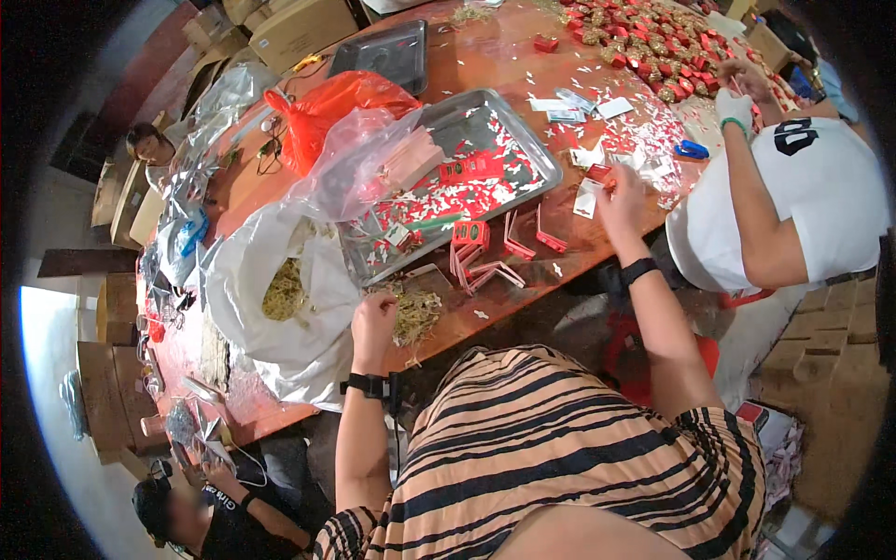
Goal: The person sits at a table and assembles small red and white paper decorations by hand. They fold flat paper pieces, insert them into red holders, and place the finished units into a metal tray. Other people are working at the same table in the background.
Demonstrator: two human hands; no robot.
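White plastic sack (327, 347), yellowish shredded filler (283, 293) inside; left hand (373, 320) curled narrow, contents unclear; red folded-paper frames (552, 242) on counter (583, 245), seemingly unfinished; white card (585, 201) beside right hand (625, 194), narrowed, contents unclear; heaped red-and-gold boxes (644, 58), apparently finished.

Black-striped tan top (551, 439), black wristband (639, 271), apparently a watch (368, 385)

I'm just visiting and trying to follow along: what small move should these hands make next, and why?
Perhaps the left hand could pinch some straw-like shreds: it is right beside that pile, while the right hand is away by the white cards. I can't tell whether either hand already holds something.
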